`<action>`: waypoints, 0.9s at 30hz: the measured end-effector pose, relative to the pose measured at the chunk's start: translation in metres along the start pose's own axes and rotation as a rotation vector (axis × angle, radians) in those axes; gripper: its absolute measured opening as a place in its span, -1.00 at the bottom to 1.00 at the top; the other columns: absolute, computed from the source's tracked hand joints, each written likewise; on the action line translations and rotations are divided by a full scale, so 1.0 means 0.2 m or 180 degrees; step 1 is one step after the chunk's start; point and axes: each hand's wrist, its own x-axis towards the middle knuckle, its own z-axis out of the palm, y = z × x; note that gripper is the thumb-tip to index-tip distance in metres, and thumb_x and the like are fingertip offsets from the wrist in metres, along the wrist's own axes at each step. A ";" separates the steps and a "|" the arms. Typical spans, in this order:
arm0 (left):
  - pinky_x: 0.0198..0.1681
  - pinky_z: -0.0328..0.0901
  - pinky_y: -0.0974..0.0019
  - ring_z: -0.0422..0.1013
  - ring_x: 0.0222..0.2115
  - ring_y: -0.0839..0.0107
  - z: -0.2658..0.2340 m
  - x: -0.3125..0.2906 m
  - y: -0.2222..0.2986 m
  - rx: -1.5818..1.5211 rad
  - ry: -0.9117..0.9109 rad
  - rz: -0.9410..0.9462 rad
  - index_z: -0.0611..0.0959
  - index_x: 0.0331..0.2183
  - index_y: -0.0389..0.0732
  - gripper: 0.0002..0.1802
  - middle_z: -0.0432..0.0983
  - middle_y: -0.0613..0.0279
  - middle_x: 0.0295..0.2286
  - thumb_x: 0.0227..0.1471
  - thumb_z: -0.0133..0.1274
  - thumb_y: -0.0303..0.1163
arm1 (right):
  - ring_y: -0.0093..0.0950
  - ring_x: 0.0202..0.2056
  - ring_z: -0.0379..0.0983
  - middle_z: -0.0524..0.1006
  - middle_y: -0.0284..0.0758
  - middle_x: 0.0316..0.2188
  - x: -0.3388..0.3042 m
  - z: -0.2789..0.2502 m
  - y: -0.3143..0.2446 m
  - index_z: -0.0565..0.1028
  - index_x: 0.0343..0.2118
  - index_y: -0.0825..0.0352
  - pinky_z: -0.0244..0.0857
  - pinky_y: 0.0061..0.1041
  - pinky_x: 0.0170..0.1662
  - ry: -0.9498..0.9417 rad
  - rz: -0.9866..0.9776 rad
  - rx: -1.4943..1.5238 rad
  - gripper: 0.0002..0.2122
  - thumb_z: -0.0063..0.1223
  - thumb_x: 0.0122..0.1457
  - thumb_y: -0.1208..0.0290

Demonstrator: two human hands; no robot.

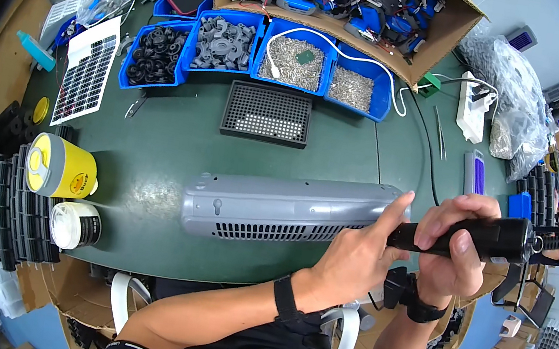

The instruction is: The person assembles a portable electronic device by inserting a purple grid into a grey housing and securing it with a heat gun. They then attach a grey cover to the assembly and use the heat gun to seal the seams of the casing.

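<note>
A black corded electric screwdriver (499,238) lies level across the right side, its nose pointing left. My right hand (453,268) is closed around its body. At the nose end, my left hand (350,259) has its forefinger stretched up and its thumb just below, with the nose between them. Whether a screw or bit is at the tip is hidden by the left fingers. Right behind the left hand, a long grey plastic housing (275,199) with rows of slots lies on the green table (151,154); its right end is partly covered by the hand.
Blue bins of screws (352,87), grey clips (223,45) and black rings (157,56) line the back, before a carton (456,27) of blue parts. A black perforated tray (267,114), tweezers (441,133) and power strip (473,106) are nearby. Left stand a yellow cup (68,170) and white jar (75,226).
</note>
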 end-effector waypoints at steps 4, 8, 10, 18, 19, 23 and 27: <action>-0.27 0.50 0.13 0.60 -0.45 0.10 -0.05 0.02 0.06 -0.0372 -0.0122 -0.0207 0.05 0.49 -0.09 0.08 0.65 -0.04 0.07 0.13 0.32 -0.54 | -0.41 -0.59 0.43 0.53 -0.14 -0.53 0.01 -0.02 0.00 0.42 0.01 0.53 0.36 -0.45 -0.51 -0.0079 0.0049 0.0032 -0.55 0.33 0.14 0.41; -0.27 0.50 0.11 0.58 -0.47 0.12 -0.10 0.01 0.10 -0.0340 -0.0173 -0.0259 -0.01 0.51 -0.03 0.14 0.63 -0.14 0.09 0.13 0.32 -0.54 | -0.42 -0.59 0.40 0.51 -0.15 -0.51 0.01 -0.06 0.00 0.42 -0.02 0.49 0.34 -0.44 -0.50 -0.0354 0.0105 0.0277 -0.56 0.36 0.12 0.42; -0.27 0.50 0.07 0.57 -0.47 0.06 -0.15 0.02 0.11 -0.0340 -0.0225 -0.0266 -0.03 0.52 -0.01 0.17 0.62 -0.19 0.09 0.12 0.33 -0.54 | -0.43 -0.58 0.39 0.50 -0.16 -0.48 0.02 -0.07 0.00 0.44 -0.04 0.47 0.33 -0.43 -0.50 -0.0474 0.0174 0.0357 -0.57 0.38 0.10 0.42; 0.31 0.14 -0.16 0.36 0.22 -0.01 -0.47 0.02 0.28 0.3329 -0.0328 0.0499 0.52 0.26 -0.16 -0.01 0.49 0.00 0.15 -0.18 0.54 -0.06 | -0.48 -0.55 0.43 0.58 0.05 -0.25 0.02 -0.08 0.01 0.46 -0.17 0.43 0.43 -0.48 -0.43 -0.0580 0.0149 0.0322 -0.66 0.38 0.08 0.44; 0.26 0.21 -0.15 0.42 0.17 -0.03 -0.53 0.02 0.24 0.3531 -0.0422 0.0260 0.54 0.24 -0.16 0.01 0.54 -0.01 0.10 -0.21 0.54 0.01 | -0.49 -0.56 0.43 0.58 0.08 -0.23 0.03 -0.08 0.02 0.45 -0.20 0.43 0.43 -0.48 -0.45 -0.0611 0.0115 0.0423 -0.69 0.37 0.09 0.48; 0.08 0.41 -0.09 0.58 -0.03 -0.10 -0.63 0.06 0.22 0.3437 -0.1045 -0.0561 0.59 0.19 -0.17 0.03 0.67 -0.03 -0.09 -0.25 0.53 0.18 | -0.48 -0.57 0.45 0.59 0.13 -0.22 0.04 -0.07 0.02 0.44 -0.23 0.43 0.45 -0.51 -0.43 -0.0609 0.0079 0.0442 -0.74 0.34 0.13 0.52; 0.00 0.48 -0.04 0.62 -0.10 -0.10 -0.64 0.05 0.21 0.3448 -0.0813 -0.0318 0.66 0.12 -0.17 -0.03 0.70 -0.01 -0.15 -0.25 0.53 0.20 | -0.54 -0.55 0.46 0.60 0.09 -0.23 0.07 -0.06 0.04 0.45 -0.26 0.42 0.45 -0.51 -0.41 -0.0648 0.0010 0.0369 -0.79 0.31 0.14 0.54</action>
